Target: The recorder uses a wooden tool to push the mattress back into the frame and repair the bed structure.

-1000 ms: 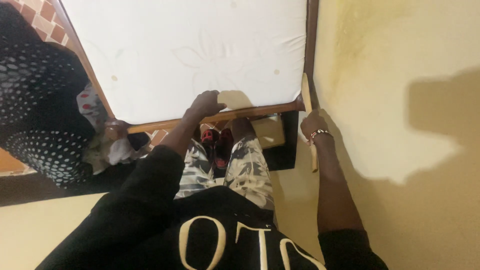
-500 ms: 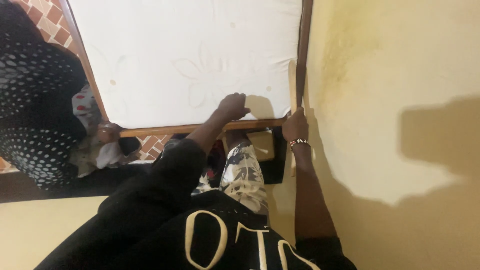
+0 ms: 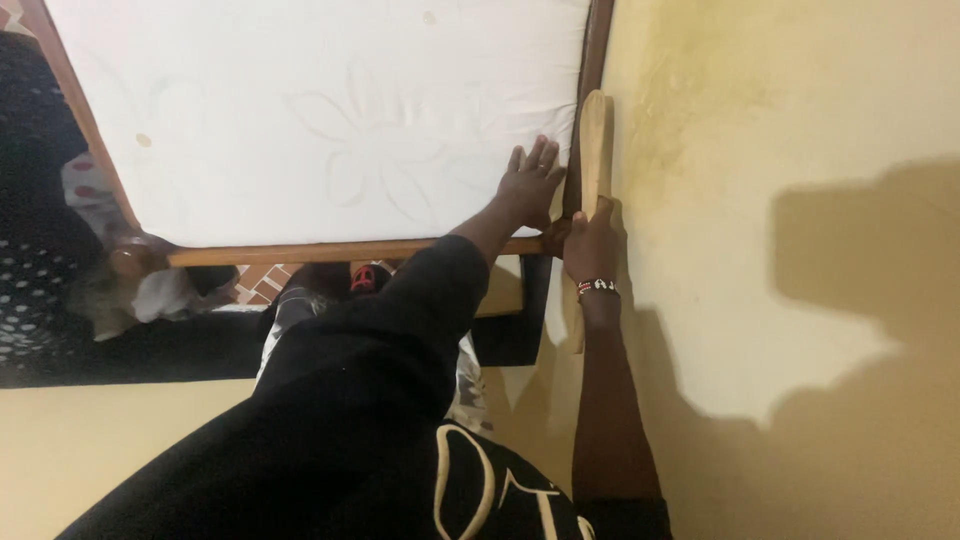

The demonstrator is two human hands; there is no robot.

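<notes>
The left hand lies flat on the white mattress in the upper middle of the frame, its fingers spread open and holding nothing, close to the mattress's right edge. Just to its right, the right hand is wrapped around a light wooden stick, fingers closed on its lower part. The stick stands upright in the frame, in the narrow gap between the dark wooden bed frame and the yellow wall, its rounded top end reaching above the hand. A beaded bracelet circles the right wrist. The frame's wooden rail runs across the middle of the picture under the mattress. At the left edge lies dark spotted cloth. A dark shadow falls on the wall at the right.
</notes>
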